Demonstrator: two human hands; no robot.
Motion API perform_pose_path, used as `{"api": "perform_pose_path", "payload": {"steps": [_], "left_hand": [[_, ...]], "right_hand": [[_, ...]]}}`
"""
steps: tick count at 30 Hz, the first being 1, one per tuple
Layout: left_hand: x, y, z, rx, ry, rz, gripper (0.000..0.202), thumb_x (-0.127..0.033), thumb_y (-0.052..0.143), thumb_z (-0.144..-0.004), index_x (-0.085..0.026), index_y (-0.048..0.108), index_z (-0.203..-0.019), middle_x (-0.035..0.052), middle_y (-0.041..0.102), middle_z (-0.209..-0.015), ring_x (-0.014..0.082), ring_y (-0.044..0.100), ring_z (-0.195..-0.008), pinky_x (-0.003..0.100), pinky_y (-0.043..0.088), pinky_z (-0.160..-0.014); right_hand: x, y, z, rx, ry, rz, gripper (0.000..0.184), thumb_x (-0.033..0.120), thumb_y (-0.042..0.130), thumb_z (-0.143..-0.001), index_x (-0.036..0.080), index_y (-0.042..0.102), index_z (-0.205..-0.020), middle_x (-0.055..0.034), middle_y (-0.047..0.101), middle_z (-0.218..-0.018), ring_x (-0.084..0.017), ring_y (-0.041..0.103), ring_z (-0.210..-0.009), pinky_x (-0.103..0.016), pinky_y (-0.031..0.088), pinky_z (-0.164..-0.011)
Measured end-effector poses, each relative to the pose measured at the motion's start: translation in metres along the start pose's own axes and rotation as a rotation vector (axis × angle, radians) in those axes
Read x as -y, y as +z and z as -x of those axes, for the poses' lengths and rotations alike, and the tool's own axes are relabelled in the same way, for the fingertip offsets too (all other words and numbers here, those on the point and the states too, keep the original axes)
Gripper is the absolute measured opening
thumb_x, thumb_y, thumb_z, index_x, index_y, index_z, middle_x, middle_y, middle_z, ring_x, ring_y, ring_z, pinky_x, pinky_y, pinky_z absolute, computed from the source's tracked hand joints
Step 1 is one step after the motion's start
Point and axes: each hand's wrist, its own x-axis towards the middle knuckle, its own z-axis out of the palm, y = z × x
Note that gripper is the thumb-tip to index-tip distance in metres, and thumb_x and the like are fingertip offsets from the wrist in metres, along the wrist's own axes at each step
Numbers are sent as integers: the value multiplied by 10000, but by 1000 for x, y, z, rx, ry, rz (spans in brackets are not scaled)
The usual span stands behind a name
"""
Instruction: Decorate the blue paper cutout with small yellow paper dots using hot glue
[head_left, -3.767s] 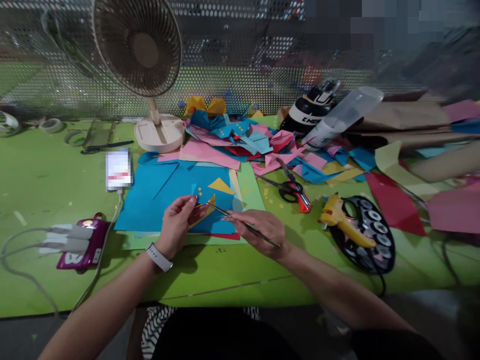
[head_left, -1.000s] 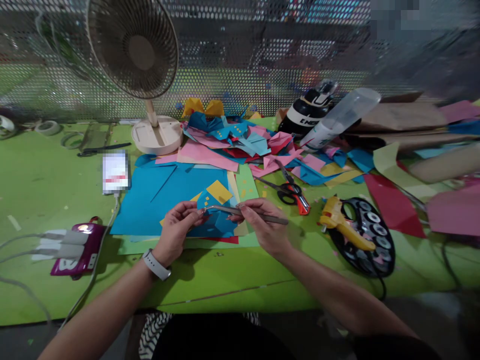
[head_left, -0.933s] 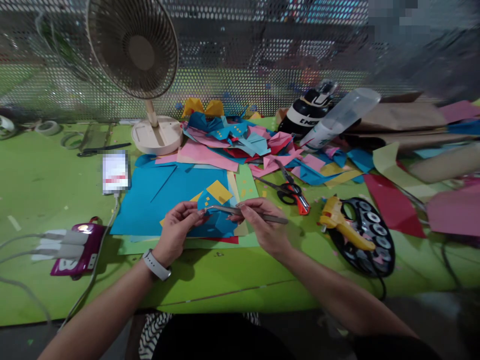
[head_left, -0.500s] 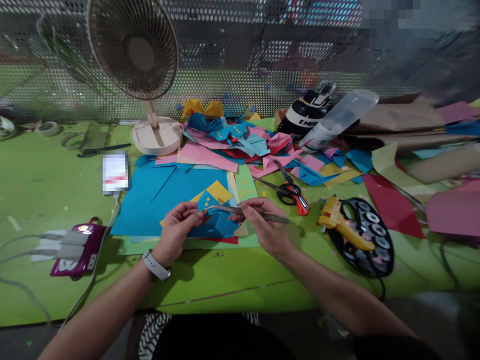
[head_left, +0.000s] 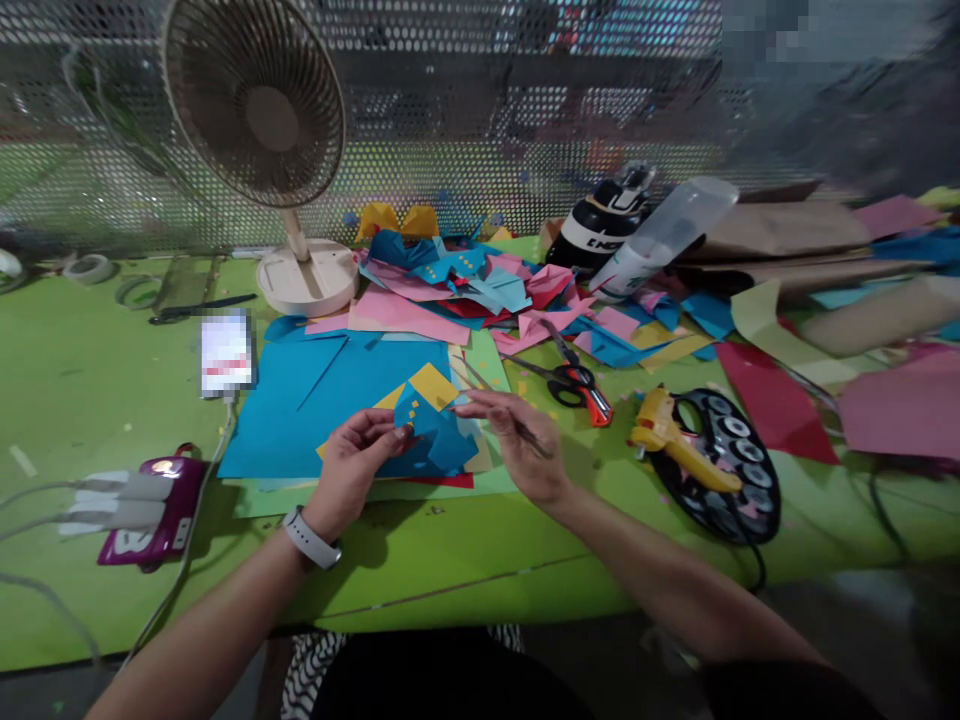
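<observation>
Between the thumb and fingers of my left hand [head_left: 364, 452] is a small blue paper piece [head_left: 421, 412] that carries a few tiny yellow squares. My right hand [head_left: 525, 440], just to the right of it, is closed around metal tweezers [head_left: 474, 374], whose tips point up and left, away from the blue piece. Whether anything sits in the tips is too small to tell. Under both hands lie stacked sheets, with a large blue sheet [head_left: 300, 410] on top and a yellow paper piece [head_left: 433, 384] over it. Tiny yellow squares also lie on a light green sheet to the right.
Behind the sheets is a heap of coloured paper scraps [head_left: 420, 300]. Scissors [head_left: 566, 385] and an orange cutter [head_left: 598, 407] lie right of the sheets, beside a yellow glue gun [head_left: 694, 455] on a black stand. A fan [head_left: 307, 285], phone [head_left: 226, 350] and purple power strip [head_left: 154, 510] stand left.
The tweezers have swung from lying across the blue paper piece to pointing up and left, clear of it. My right hand has turned; my left hand keeps hold of the paper.
</observation>
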Motion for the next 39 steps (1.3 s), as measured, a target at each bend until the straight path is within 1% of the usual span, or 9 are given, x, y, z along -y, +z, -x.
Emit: {"api": "perform_pose_path", "payload": {"steps": [2, 4, 8, 12, 15, 19, 26, 34, 39], "left_hand": [[2, 0, 1, 42, 29, -43, 312, -302, 828, -660, -162, 664, -885, 16, 734, -775, 135, 690, -686, 243, 559, -693], [4, -1, 1, 77, 47, -81, 300, -303, 816, -679, -166, 670, -903, 21, 735, -798, 140, 694, -715, 250, 565, -715], [5, -1, 2, 95, 80, -122, 314, -301, 812, -685, -173, 671, -935, 30, 728, -863, 147, 689, -777, 254, 567, -736], [5, 0, 3, 85, 103, -149, 364, -275, 828, -661, -187, 664, -973, 17, 718, -864, 131, 668, -766, 225, 555, -696], [4, 2, 3, 73, 86, -131, 358, -272, 834, -650, -185, 668, -955, -1, 711, -807, 116, 658, -719, 206, 540, -665], [2, 3, 2, 60, 42, -89, 383, -270, 855, -615, -177, 669, -936, -13, 711, -756, 116, 663, -684, 217, 540, -674], [4, 1, 0, 83, 27, -59, 387, -259, 852, -627, -177, 658, -952, -17, 725, -766, 108, 678, -709, 205, 535, -710], [4, 0, 0, 54, 20, -78, 424, -278, 859, -615, -179, 673, -983, -7, 732, -757, 126, 685, -693, 218, 536, -688], [6, -1, -1, 72, 24, -70, 389, -271, 844, -638, -182, 681, -980, -3, 734, -780, 126, 686, -707, 220, 538, -691]], "right_hand": [[-1, 2, 0, 64, -4, 73, 177, 350, 637, -874, 259, 679, -1020, -24, 733, -972, -170, 694, -909, -323, 560, -823], [-2, 5, 1, 87, 29, 94, 185, 316, 686, -834, 254, 677, -1009, -17, 718, -970, -159, 682, -892, -298, 552, -810], [-5, 11, 3, 78, 57, 59, 162, 313, 670, -838, 243, 671, -984, -12, 698, -912, -148, 668, -827, -280, 552, -754], [-7, 12, 5, 84, 41, 34, 163, 307, 660, -843, 244, 669, -993, -14, 691, -916, -148, 661, -831, -282, 549, -760], [-8, 13, 6, 92, 24, 36, 163, 302, 653, -849, 248, 668, -1001, -13, 691, -922, -146, 660, -837, -281, 547, -770], [-7, 13, 7, 98, 29, 62, 175, 317, 639, -857, 246, 665, -1015, -18, 690, -916, -153, 658, -839, -293, 548, -770], [-7, 12, 6, 113, 30, 49, 174, 312, 638, -859, 254, 664, -1021, -14, 690, -919, -150, 657, -842, -289, 547, -768], [-8, 11, 5, 120, 32, 41, 196, 335, 631, -859, 250, 666, -1032, -24, 695, -918, -161, 661, -838, -308, 554, -764], [-7, 11, 4, 128, 32, 42, 196, 331, 628, -862, 249, 666, -1036, -24, 693, -916, -161, 660, -838, -303, 554, -759]]}}
